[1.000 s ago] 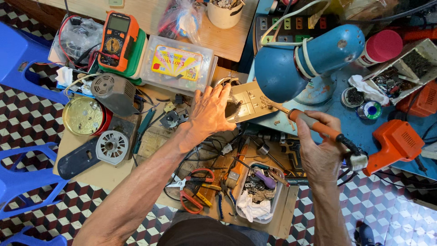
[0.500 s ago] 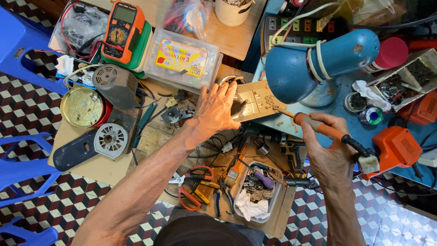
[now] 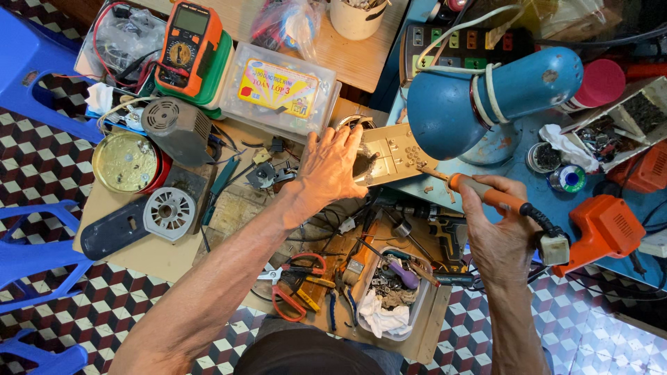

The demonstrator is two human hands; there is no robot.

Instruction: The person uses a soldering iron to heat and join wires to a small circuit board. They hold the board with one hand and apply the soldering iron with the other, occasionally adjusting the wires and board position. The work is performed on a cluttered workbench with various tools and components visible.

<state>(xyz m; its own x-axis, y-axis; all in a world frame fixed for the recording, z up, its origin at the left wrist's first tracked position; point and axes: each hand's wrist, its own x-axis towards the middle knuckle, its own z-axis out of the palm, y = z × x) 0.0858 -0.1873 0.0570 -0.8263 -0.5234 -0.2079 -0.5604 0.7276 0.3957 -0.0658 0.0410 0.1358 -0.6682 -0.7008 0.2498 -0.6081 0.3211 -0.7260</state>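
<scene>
My left hand [image 3: 328, 169] lies flat with fingers spread on the near end of a tan circuit board [image 3: 393, 153] at the middle of the cluttered bench. My right hand [image 3: 497, 226] grips the orange handle of a soldering iron [image 3: 479, 192]; its metal tip points left and touches the board's right edge. A blue desk lamp [image 3: 486, 97] hangs just above the board and hides part of it. The iron's cord runs right to a white plug [image 3: 554, 248] near my wrist.
An orange multimeter [image 3: 187, 45] and a clear plastic box [image 3: 278, 90] stand at the back. A grey motor [image 3: 175, 128], a brass disc [image 3: 126, 161] and a fan part [image 3: 168, 213] lie left. Pliers [image 3: 299, 285] and a tray of parts [image 3: 392, 292] sit near me. An orange tool [image 3: 604, 229] lies right.
The view has shifted slightly. My right hand has brought the soldering iron's tip a little closer to the board. My left hand stays pressed on the board.
</scene>
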